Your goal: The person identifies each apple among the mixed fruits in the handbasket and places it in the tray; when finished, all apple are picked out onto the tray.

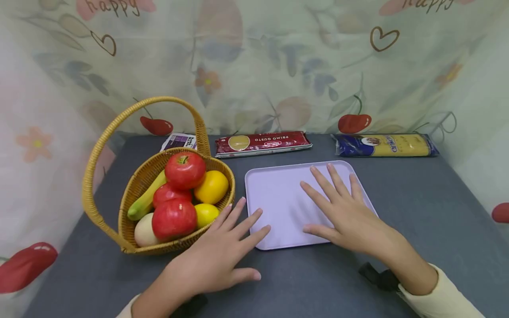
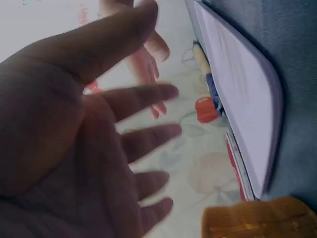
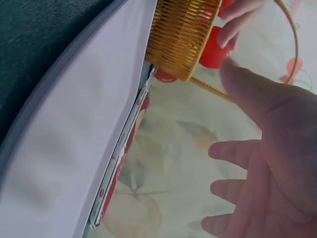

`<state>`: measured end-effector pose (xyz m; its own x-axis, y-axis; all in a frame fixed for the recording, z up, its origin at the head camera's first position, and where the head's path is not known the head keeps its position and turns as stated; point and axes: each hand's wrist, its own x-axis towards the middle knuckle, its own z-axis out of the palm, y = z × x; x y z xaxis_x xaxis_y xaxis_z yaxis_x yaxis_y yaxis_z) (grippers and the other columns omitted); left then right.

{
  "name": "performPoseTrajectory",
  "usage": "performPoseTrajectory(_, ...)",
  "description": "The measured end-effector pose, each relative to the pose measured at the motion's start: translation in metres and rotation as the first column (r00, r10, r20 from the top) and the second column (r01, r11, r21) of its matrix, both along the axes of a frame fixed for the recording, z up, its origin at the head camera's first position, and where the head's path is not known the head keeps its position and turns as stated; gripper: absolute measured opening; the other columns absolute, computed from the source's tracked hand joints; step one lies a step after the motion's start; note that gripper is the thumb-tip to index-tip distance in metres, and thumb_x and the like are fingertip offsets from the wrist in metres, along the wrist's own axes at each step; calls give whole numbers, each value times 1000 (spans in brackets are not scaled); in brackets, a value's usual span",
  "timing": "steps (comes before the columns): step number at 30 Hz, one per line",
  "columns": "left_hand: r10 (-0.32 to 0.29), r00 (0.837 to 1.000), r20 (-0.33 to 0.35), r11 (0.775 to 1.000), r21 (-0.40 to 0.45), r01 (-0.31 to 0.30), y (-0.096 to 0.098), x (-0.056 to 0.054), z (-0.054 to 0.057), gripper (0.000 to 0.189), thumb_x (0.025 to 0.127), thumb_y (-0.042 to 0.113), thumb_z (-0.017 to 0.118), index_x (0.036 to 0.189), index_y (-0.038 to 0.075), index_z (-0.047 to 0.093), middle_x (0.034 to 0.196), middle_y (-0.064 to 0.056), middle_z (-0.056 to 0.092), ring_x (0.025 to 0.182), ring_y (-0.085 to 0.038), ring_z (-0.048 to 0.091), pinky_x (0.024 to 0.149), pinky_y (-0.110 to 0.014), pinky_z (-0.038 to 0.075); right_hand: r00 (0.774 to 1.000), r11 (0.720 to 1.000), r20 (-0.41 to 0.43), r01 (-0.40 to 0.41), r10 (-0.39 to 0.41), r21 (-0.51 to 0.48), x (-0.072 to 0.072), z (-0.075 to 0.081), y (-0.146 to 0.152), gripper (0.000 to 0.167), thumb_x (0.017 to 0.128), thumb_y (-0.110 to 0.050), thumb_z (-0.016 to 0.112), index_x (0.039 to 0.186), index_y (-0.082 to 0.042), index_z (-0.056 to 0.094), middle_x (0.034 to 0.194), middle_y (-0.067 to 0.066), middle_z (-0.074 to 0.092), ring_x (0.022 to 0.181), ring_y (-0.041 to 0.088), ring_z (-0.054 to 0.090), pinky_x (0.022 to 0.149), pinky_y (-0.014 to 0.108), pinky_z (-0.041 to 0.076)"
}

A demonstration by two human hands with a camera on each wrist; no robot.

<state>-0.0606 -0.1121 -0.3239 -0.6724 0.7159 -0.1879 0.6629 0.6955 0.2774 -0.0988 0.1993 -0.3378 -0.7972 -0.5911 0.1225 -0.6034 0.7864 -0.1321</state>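
Head view: tray (image 1: 276, 198) lies beneath the right fingers (image 1: 325, 185).

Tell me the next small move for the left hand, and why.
Probably bring the left hand to the glossy red round fruit topping the pile in the tan woven basket: the hand holds nothing and is the nearer one to the basket, and that fruit lies uncovered.

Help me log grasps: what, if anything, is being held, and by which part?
Nothing: the left hand and right hand are both spread and empty.
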Motion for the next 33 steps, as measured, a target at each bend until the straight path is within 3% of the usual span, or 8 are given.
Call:
performPoseTrajectory(4, -58, 998, 16, 996, 74, 57, -9, 8, 1, 69, 92, 55, 64, 152, 26, 46, 163, 1, 27, 152, -30, 0, 119, -58, 9, 999, 999, -14, -40, 40, -22, -4, -1, -6, 82, 91, -54, 67, 157, -17, 37, 167, 11, 11, 150, 42, -1, 109, 76, 0)
performPoseTrajectory(8, -74, 996, -40, 974, 212, 80, -22, 16, -3, 52, 95, 41, 68, 144, 24, 57, 153, 5, 45, 150, -21, 19, 118, -50, 24, 996, 996, -32, -88, 88, -24, -9, -2, -18, 77, 91, -50, 70, 154, -17, 42, 166, 11, 15, 150, 42, 4, 109, 78, 7)
performPoseTrajectory(15, -72, 977, -203, 877, 453, 158, -37, 25, -16, 35, 96, 28, 69, 131, 23, 67, 133, 7, 63, 128, -16, 55, 99, -42, 51, 982, 984, -93, -170, 164, -59, -12, -5, -31, 63, 91, -43, 72, 145, -15, 54, 162, 13, 27, 149, 41, 17, 108, 76, 19)
performPoseTrajectory(24, -4, 955, -297, 781, 595, 188, -42, 28, -35, 26, 100, 27, 63, 123, 18, 72, 119, 5, 70, 109, -10, 66, 92, -29, 55, 970, 969, -117, -224, 212, -104, -15, -12, -42, 55, 91, -36, 73, 139, -13, 60, 157, 14, 38, 146, 39, 28, 111, 68, 26)
performPoseTrajectory(26, 38, 933, -357, 734, 643, 216, -43, 30, -35, 25, 100, 27, 62, 119, 15, 73, 114, 4, 71, 104, -11, 68, 91, -26, 54, 965, 962, -132, -243, 226, -125, -16, -14, -45, 52, 91, -34, 73, 137, -12, 61, 153, 14, 43, 144, 38, 33, 111, 65, 29)
performPoseTrajectory(28, 89, 893, -441, 679, 683, 269, -44, 30, -32, 23, 99, 25, 63, 113, 11, 75, 108, 0, 73, 96, -14, 70, 90, -25, 55, 955, 948, -166, -274, 247, -160, -17, -15, -49, 50, 91, -31, 74, 135, -10, 63, 147, 14, 51, 140, 37, 40, 111, 60, 33)
performPoseTrajectory(31, 181, 795, -580, 596, 707, 380, -46, 30, -23, 21, 97, 20, 66, 101, 3, 77, 96, -7, 74, 83, -20, 71, 88, -25, 56, 940, 925, -209, -313, 269, -217, -17, -17, -57, 46, 90, -26, 75, 131, -8, 65, 135, 11, 61, 133, 33, 50, 109, 52, 41)
performPoseTrajectory(33, 275, 703, -656, 535, 712, 455, -46, 27, -18, 22, 94, 18, 69, 91, -2, 77, 86, -12, 74, 75, -25, 71, 88, -26, 56, 931, 910, -234, -335, 280, -244, -17, -19, -62, 43, 89, -23, 76, 128, -7, 67, 128, 10, 66, 126, 30, 56, 106, 48, 44)
